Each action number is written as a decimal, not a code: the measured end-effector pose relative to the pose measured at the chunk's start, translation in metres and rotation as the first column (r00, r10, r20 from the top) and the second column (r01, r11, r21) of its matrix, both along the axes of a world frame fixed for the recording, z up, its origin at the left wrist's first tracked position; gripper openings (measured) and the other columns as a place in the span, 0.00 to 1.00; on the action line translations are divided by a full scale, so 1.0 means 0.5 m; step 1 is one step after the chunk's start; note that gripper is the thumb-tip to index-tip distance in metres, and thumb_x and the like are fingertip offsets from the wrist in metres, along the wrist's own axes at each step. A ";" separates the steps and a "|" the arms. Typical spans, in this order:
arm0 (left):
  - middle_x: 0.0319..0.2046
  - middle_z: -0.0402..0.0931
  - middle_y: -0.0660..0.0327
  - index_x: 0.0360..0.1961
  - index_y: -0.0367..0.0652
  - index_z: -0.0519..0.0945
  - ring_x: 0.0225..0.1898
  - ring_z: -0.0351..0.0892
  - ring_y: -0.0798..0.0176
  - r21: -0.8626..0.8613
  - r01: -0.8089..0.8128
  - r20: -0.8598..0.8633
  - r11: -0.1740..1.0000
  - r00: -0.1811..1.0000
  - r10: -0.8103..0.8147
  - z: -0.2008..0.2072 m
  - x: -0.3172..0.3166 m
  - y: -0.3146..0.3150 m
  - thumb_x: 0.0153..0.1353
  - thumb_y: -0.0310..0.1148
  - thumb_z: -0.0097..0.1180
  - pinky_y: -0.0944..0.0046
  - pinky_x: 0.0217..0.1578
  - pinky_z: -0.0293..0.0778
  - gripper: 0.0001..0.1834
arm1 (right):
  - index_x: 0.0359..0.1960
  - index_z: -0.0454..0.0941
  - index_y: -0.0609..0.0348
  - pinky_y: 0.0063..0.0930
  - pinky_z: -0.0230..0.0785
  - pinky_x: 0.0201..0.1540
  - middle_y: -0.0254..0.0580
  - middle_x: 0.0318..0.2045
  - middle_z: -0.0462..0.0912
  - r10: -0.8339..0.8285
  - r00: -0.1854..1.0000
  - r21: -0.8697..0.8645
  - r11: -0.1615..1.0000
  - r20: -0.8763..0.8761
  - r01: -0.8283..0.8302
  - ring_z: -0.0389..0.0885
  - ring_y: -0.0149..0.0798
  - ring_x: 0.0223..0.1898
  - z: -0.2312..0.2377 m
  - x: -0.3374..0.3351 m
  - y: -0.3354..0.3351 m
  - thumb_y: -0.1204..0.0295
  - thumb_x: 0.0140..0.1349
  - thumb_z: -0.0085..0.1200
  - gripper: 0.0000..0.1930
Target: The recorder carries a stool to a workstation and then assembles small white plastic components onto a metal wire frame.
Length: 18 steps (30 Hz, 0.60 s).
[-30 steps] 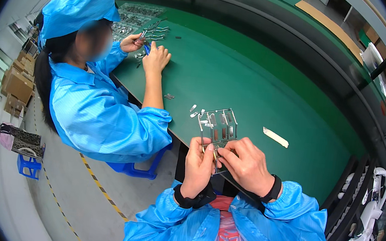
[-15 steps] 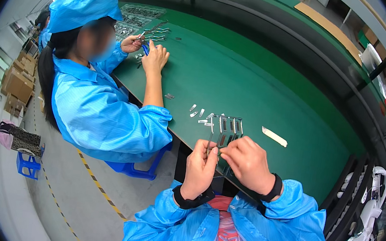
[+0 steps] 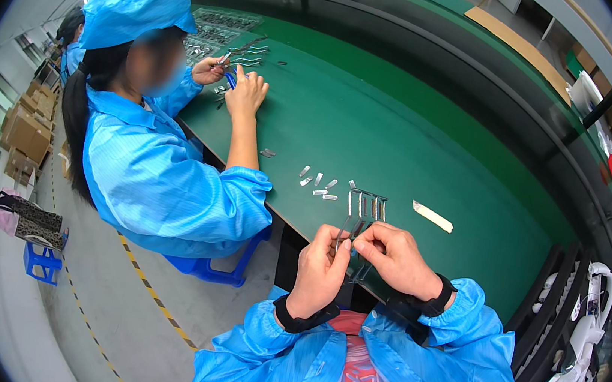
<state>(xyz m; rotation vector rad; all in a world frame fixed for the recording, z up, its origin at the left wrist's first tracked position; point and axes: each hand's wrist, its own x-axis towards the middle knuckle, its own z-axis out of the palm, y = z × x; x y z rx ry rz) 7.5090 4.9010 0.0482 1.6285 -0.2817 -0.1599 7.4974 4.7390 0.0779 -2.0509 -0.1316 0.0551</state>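
Close in front of my body, at the near edge of the green table, I hold a small dark metal frame with several narrow slots. My left hand is closed around its left side, thumb and index finger pinched near the middle. My right hand is also closed, its thumb and index fingertips pressed together against the frame beside the left thumb. Whatever small piece is between these right fingertips is hidden. Just beyond the frame lie several small clear, silvery strips, loose on the table.
A flat cream-coloured strip lies right of the frame on the green table. At the left, a co-worker in blue works with blue-handled pliers near metal parts and clear trays. Black racking stands at right.
The frame has tilted and shifted slightly right, so its slots look narrower and the dark panels in them show less. My right hand has turned with it, fingertips still at the frame.
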 end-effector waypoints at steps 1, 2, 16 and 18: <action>0.27 0.72 0.67 0.41 0.35 0.70 0.26 0.66 0.80 0.029 0.008 -0.006 1.000 1.000 -0.007 0.002 -0.002 0.000 0.64 0.24 0.49 0.76 0.24 0.63 0.06 | 0.30 0.76 0.64 0.31 0.65 0.29 0.42 0.25 0.74 -0.009 1.000 -0.034 0.999 -0.028 0.008 0.73 0.36 0.25 -0.001 -0.001 0.000 0.69 0.61 0.54 0.10; 0.27 0.72 0.67 0.41 0.35 0.70 0.26 0.66 0.80 0.028 0.007 -0.006 1.000 1.000 -0.007 0.002 -0.002 -0.001 0.64 0.24 0.49 0.76 0.24 0.63 0.06 | 0.30 0.76 0.64 0.31 0.65 0.29 0.42 0.25 0.74 -0.008 1.000 -0.034 0.999 -0.028 0.007 0.73 0.36 0.25 -0.006 -0.002 0.002 0.69 0.61 0.54 0.10; 0.21 0.67 0.69 0.41 0.36 0.68 0.19 0.63 0.80 -0.174 -0.029 -0.249 0.984 0.968 -0.015 0.003 0.031 0.007 0.66 0.25 0.47 0.77 0.18 0.59 0.05 | 0.30 0.76 0.59 0.28 0.68 0.29 0.37 0.30 0.78 0.295 0.689 -0.500 0.859 0.662 0.112 0.77 0.36 0.29 -0.007 -0.007 0.013 0.72 0.51 0.58 0.06; 0.22 0.67 0.69 0.41 0.36 0.68 0.19 0.63 0.80 -0.185 -0.043 -0.278 0.982 0.961 -0.010 0.002 0.031 0.008 0.66 0.25 0.47 0.77 0.17 0.59 0.05 | 0.32 0.77 0.60 0.27 0.68 0.28 0.36 0.31 0.79 0.372 0.651 -0.566 0.817 0.661 0.108 0.77 0.35 0.29 -0.005 -0.006 0.008 0.72 0.50 0.59 0.09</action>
